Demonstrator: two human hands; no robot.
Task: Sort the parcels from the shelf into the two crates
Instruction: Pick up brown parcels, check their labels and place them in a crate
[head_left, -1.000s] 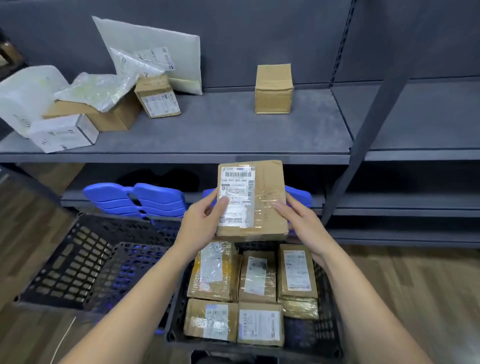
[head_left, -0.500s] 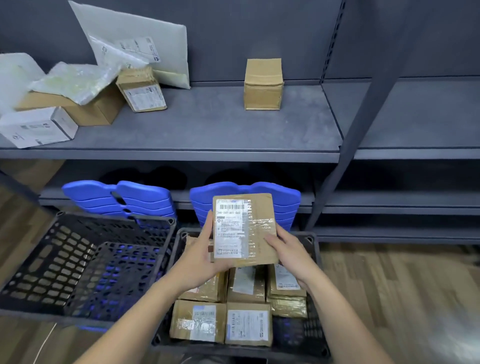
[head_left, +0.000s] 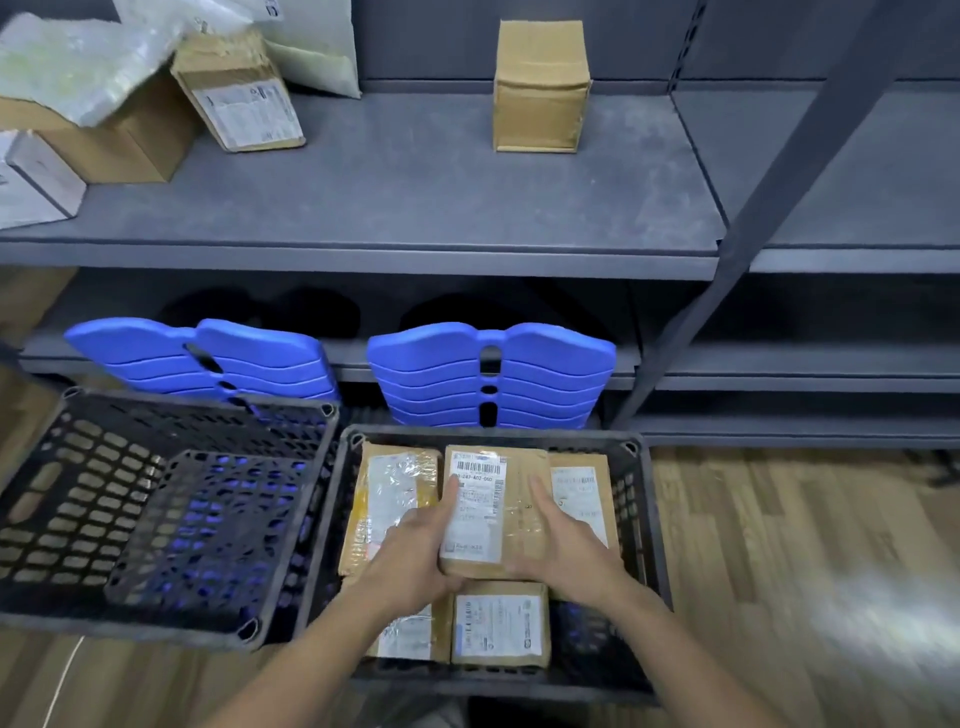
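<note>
Placing is judged to be the step in hand: a flat, brown cardboard parcel (head_left: 511, 512), glossy with tape and bearing a white barcode label, is gripped at its side edges by the left hand (head_left: 415, 556) and right hand (head_left: 569, 545), thumbs on top. It is held low over the packed parcels (head_left: 498, 623) near the far edge of the perforated black right crate (head_left: 644, 525). Release is called for next, then a reach to the matte grey shelf (head_left: 415, 202), where a squat kraft box (head_left: 540, 88) stands near the back edge.

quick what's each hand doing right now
Left hand: grips the left edge of the taped parcel, over the right crate.
Right hand: grips the right edge of the same parcel.
</note>
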